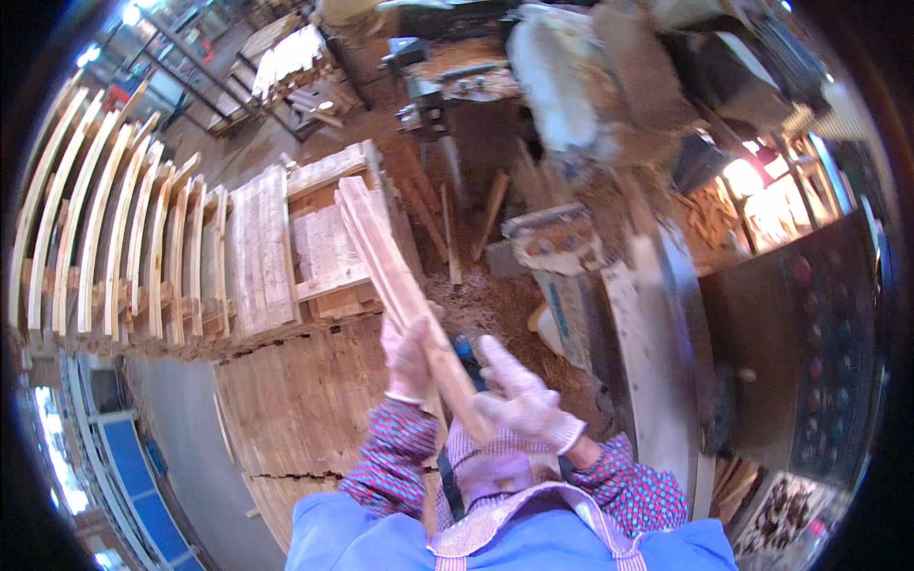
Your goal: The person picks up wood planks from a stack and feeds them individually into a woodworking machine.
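Note:
A few long, pale wooden strips (388, 271) lie side by side, slanting from the upper left down toward my chest. My left hand (409, 362), in a whitish knit glove, is closed around them below their middle. Close to their lower end is my right hand (526, 398), gloved the same way. Its fingers stretch out apart and up, while the base of the hand appears to touch the wood's edge. Both forearms wear patterned sleeves. Beneath the strips, to the left, is a flat surface of wooden boards (305, 400).
Slatted wooden racks (119, 228) stand at the left beside a pallet-like stack (262, 252). On the right runs a long metal machine bed (657, 343) with a dark panel (809, 343). Loose wood pieces (490, 214) and sawdust lie on the floor ahead.

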`<state>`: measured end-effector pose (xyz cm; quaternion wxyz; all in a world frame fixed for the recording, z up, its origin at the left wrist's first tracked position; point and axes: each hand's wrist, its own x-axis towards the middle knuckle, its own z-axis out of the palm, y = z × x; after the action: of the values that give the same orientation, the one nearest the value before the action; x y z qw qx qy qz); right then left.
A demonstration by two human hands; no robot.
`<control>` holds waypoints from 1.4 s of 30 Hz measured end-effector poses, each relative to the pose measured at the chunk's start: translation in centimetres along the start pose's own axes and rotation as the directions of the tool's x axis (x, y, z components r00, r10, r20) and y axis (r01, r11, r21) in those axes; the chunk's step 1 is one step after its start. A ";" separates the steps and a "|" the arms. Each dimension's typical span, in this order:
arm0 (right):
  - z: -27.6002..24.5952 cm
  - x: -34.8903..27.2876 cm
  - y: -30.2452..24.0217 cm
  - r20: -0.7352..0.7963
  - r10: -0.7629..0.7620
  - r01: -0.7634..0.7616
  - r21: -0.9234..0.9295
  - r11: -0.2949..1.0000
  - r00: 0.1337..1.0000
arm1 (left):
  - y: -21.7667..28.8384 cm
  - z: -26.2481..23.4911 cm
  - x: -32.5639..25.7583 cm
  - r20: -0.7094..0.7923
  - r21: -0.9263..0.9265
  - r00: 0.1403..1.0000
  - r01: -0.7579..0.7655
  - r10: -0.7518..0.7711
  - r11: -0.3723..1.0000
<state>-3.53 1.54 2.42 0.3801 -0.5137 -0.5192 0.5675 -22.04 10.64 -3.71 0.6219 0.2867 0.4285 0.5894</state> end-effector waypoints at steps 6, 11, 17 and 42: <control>-5.6 -13.7 -0.3 -0.192 -0.084 0.005 -0.378 0.926 0.978 | -5.2 11.3 -11.1 0.024 -0.199 0.995 0.098 -0.095 0.975; -12.3 -28.3 3.8 -0.424 -0.184 -0.229 -0.749 0.622 0.887 | -6.6 13.7 -12.8 0.157 -0.265 0.967 0.236 -0.199 0.935; -19.5 -16.1 7.1 -0.308 -0.295 -0.289 -0.951 0.109 0.904 | -6.5 12.3 -14.0 0.226 -0.121 0.958 0.207 -0.177 0.971; -10.8 -29.9 8.1 -0.743 0.016 -0.605 -0.533 0.591 0.670 | -8.7 0.8 -7.3 0.419 0.555 0.903 -0.169 -0.098 0.814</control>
<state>13.33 -26.56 0.79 0.1782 -0.8779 -0.4224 0.1384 -16.62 2.43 -9.44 0.5721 0.5926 0.4340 0.3650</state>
